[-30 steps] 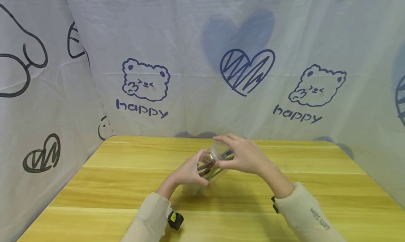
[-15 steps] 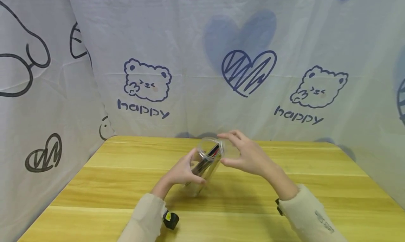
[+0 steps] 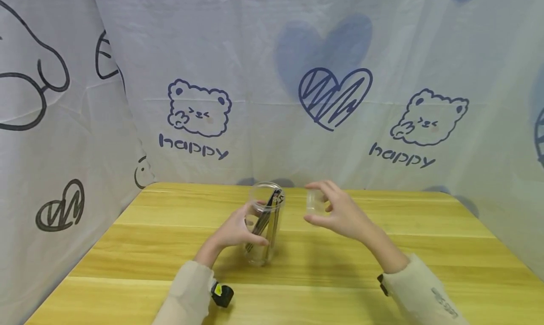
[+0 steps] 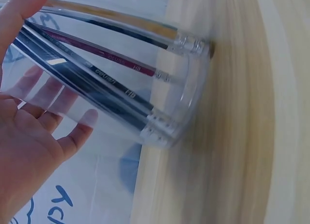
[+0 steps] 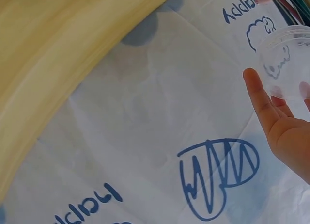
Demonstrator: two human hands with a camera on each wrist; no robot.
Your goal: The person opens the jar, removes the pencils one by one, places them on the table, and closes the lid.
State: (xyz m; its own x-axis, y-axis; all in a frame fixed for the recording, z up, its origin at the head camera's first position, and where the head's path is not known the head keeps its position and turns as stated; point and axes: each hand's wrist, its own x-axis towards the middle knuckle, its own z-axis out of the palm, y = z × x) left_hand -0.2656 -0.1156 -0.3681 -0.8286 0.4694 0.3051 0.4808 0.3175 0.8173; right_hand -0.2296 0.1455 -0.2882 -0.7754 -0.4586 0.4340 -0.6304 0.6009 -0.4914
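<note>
My left hand [image 3: 231, 228] grips a clear plastic jar [image 3: 256, 259] around its side, thumb in front. The jar stands nearly upright with its mouth open at the top. Several pencils [image 3: 268, 221] lean inside it; in the left wrist view a dark red pencil [image 4: 111, 56] and black ones show through the wall, metal ferrules toward the jar's base. To the right of the jar, my right hand [image 3: 342, 214] holds a clear round lid [image 3: 313, 202] between thumb and fingers, apart from the jar. The lid's rim faces the jar in the right wrist view.
The wooden table [image 3: 382, 268] ends at the back against a pale cloth [image 3: 263, 126] printed with hearts and bears. Another stretch of cloth [image 3: 102, 141] hangs along the left side. A black wrist camera [image 3: 222, 295] sits at the left cuff.
The lid has come off the jar and moved right with my right hand. The jar has swung from a steep tilt to nearly upright and shifted left with my left hand.
</note>
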